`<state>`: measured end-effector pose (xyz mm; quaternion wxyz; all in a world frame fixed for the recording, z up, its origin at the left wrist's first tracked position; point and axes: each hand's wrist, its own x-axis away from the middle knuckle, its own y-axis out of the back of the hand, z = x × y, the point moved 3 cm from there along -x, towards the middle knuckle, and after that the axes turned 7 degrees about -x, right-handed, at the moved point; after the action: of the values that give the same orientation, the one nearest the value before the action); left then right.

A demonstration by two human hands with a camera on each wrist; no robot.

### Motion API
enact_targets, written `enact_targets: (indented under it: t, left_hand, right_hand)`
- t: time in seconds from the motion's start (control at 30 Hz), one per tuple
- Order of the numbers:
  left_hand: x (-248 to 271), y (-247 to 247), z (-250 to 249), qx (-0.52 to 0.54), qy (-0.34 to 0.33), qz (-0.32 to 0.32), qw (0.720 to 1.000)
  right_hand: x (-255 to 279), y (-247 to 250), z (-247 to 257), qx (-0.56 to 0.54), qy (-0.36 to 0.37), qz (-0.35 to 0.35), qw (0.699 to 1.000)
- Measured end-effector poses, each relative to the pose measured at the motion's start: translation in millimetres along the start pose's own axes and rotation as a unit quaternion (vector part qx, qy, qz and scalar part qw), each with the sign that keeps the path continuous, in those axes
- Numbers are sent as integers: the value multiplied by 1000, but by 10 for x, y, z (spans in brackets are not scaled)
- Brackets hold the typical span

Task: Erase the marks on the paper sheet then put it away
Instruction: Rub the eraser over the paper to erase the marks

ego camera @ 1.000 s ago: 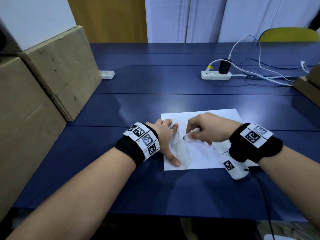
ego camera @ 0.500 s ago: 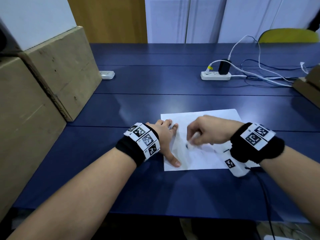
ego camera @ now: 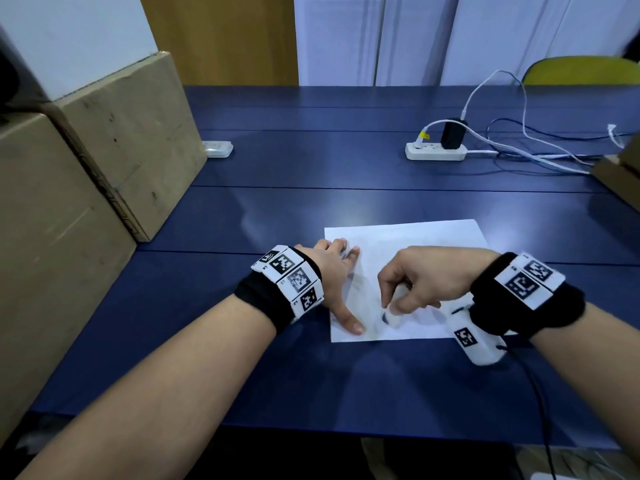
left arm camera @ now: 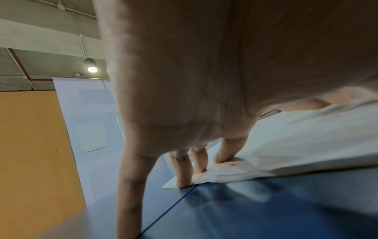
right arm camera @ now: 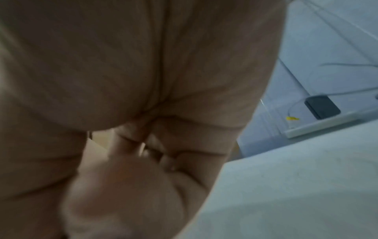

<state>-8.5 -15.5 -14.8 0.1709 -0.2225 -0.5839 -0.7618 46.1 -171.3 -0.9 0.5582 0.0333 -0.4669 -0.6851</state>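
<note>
Fingers of the left hand are seen from the left wrist view to be straight and spread, their tips pressed on the near-left corner of the paper sheet, which is slightly buckled there; from the head view only the flattened hand and its thumb on the sheet's left edge are made out. By the right hand a small white eraser with a dark tip is pinched between thumb and curled fingers, its tip set on the sheet near the front edge; in the right wrist view the eraser is hidden behind a blurred palm. The sheet is laid flat on the blue table, near its front edge. Faint grey smudges are seen around the eraser. A white power strip is shown well behind the sheet.
</note>
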Motion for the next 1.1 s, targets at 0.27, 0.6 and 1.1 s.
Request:
enact_targets:
  t: [0.27, 0.6, 1.1]
  left_hand:
    - [7, 2, 1, 1, -3, -7, 1000]
    - [-5, -5, 14, 2, -3, -4, 1000]
    - [-24, -4, 0, -5, -3, -4, 1000]
  right_hand:
    - [-55, 141, -36, -9, 0, -114, 993]
    - [-77, 204, -99, 2, -8, -188, 982]
    - [-25, 93, -39, 35, -10, -76, 996]
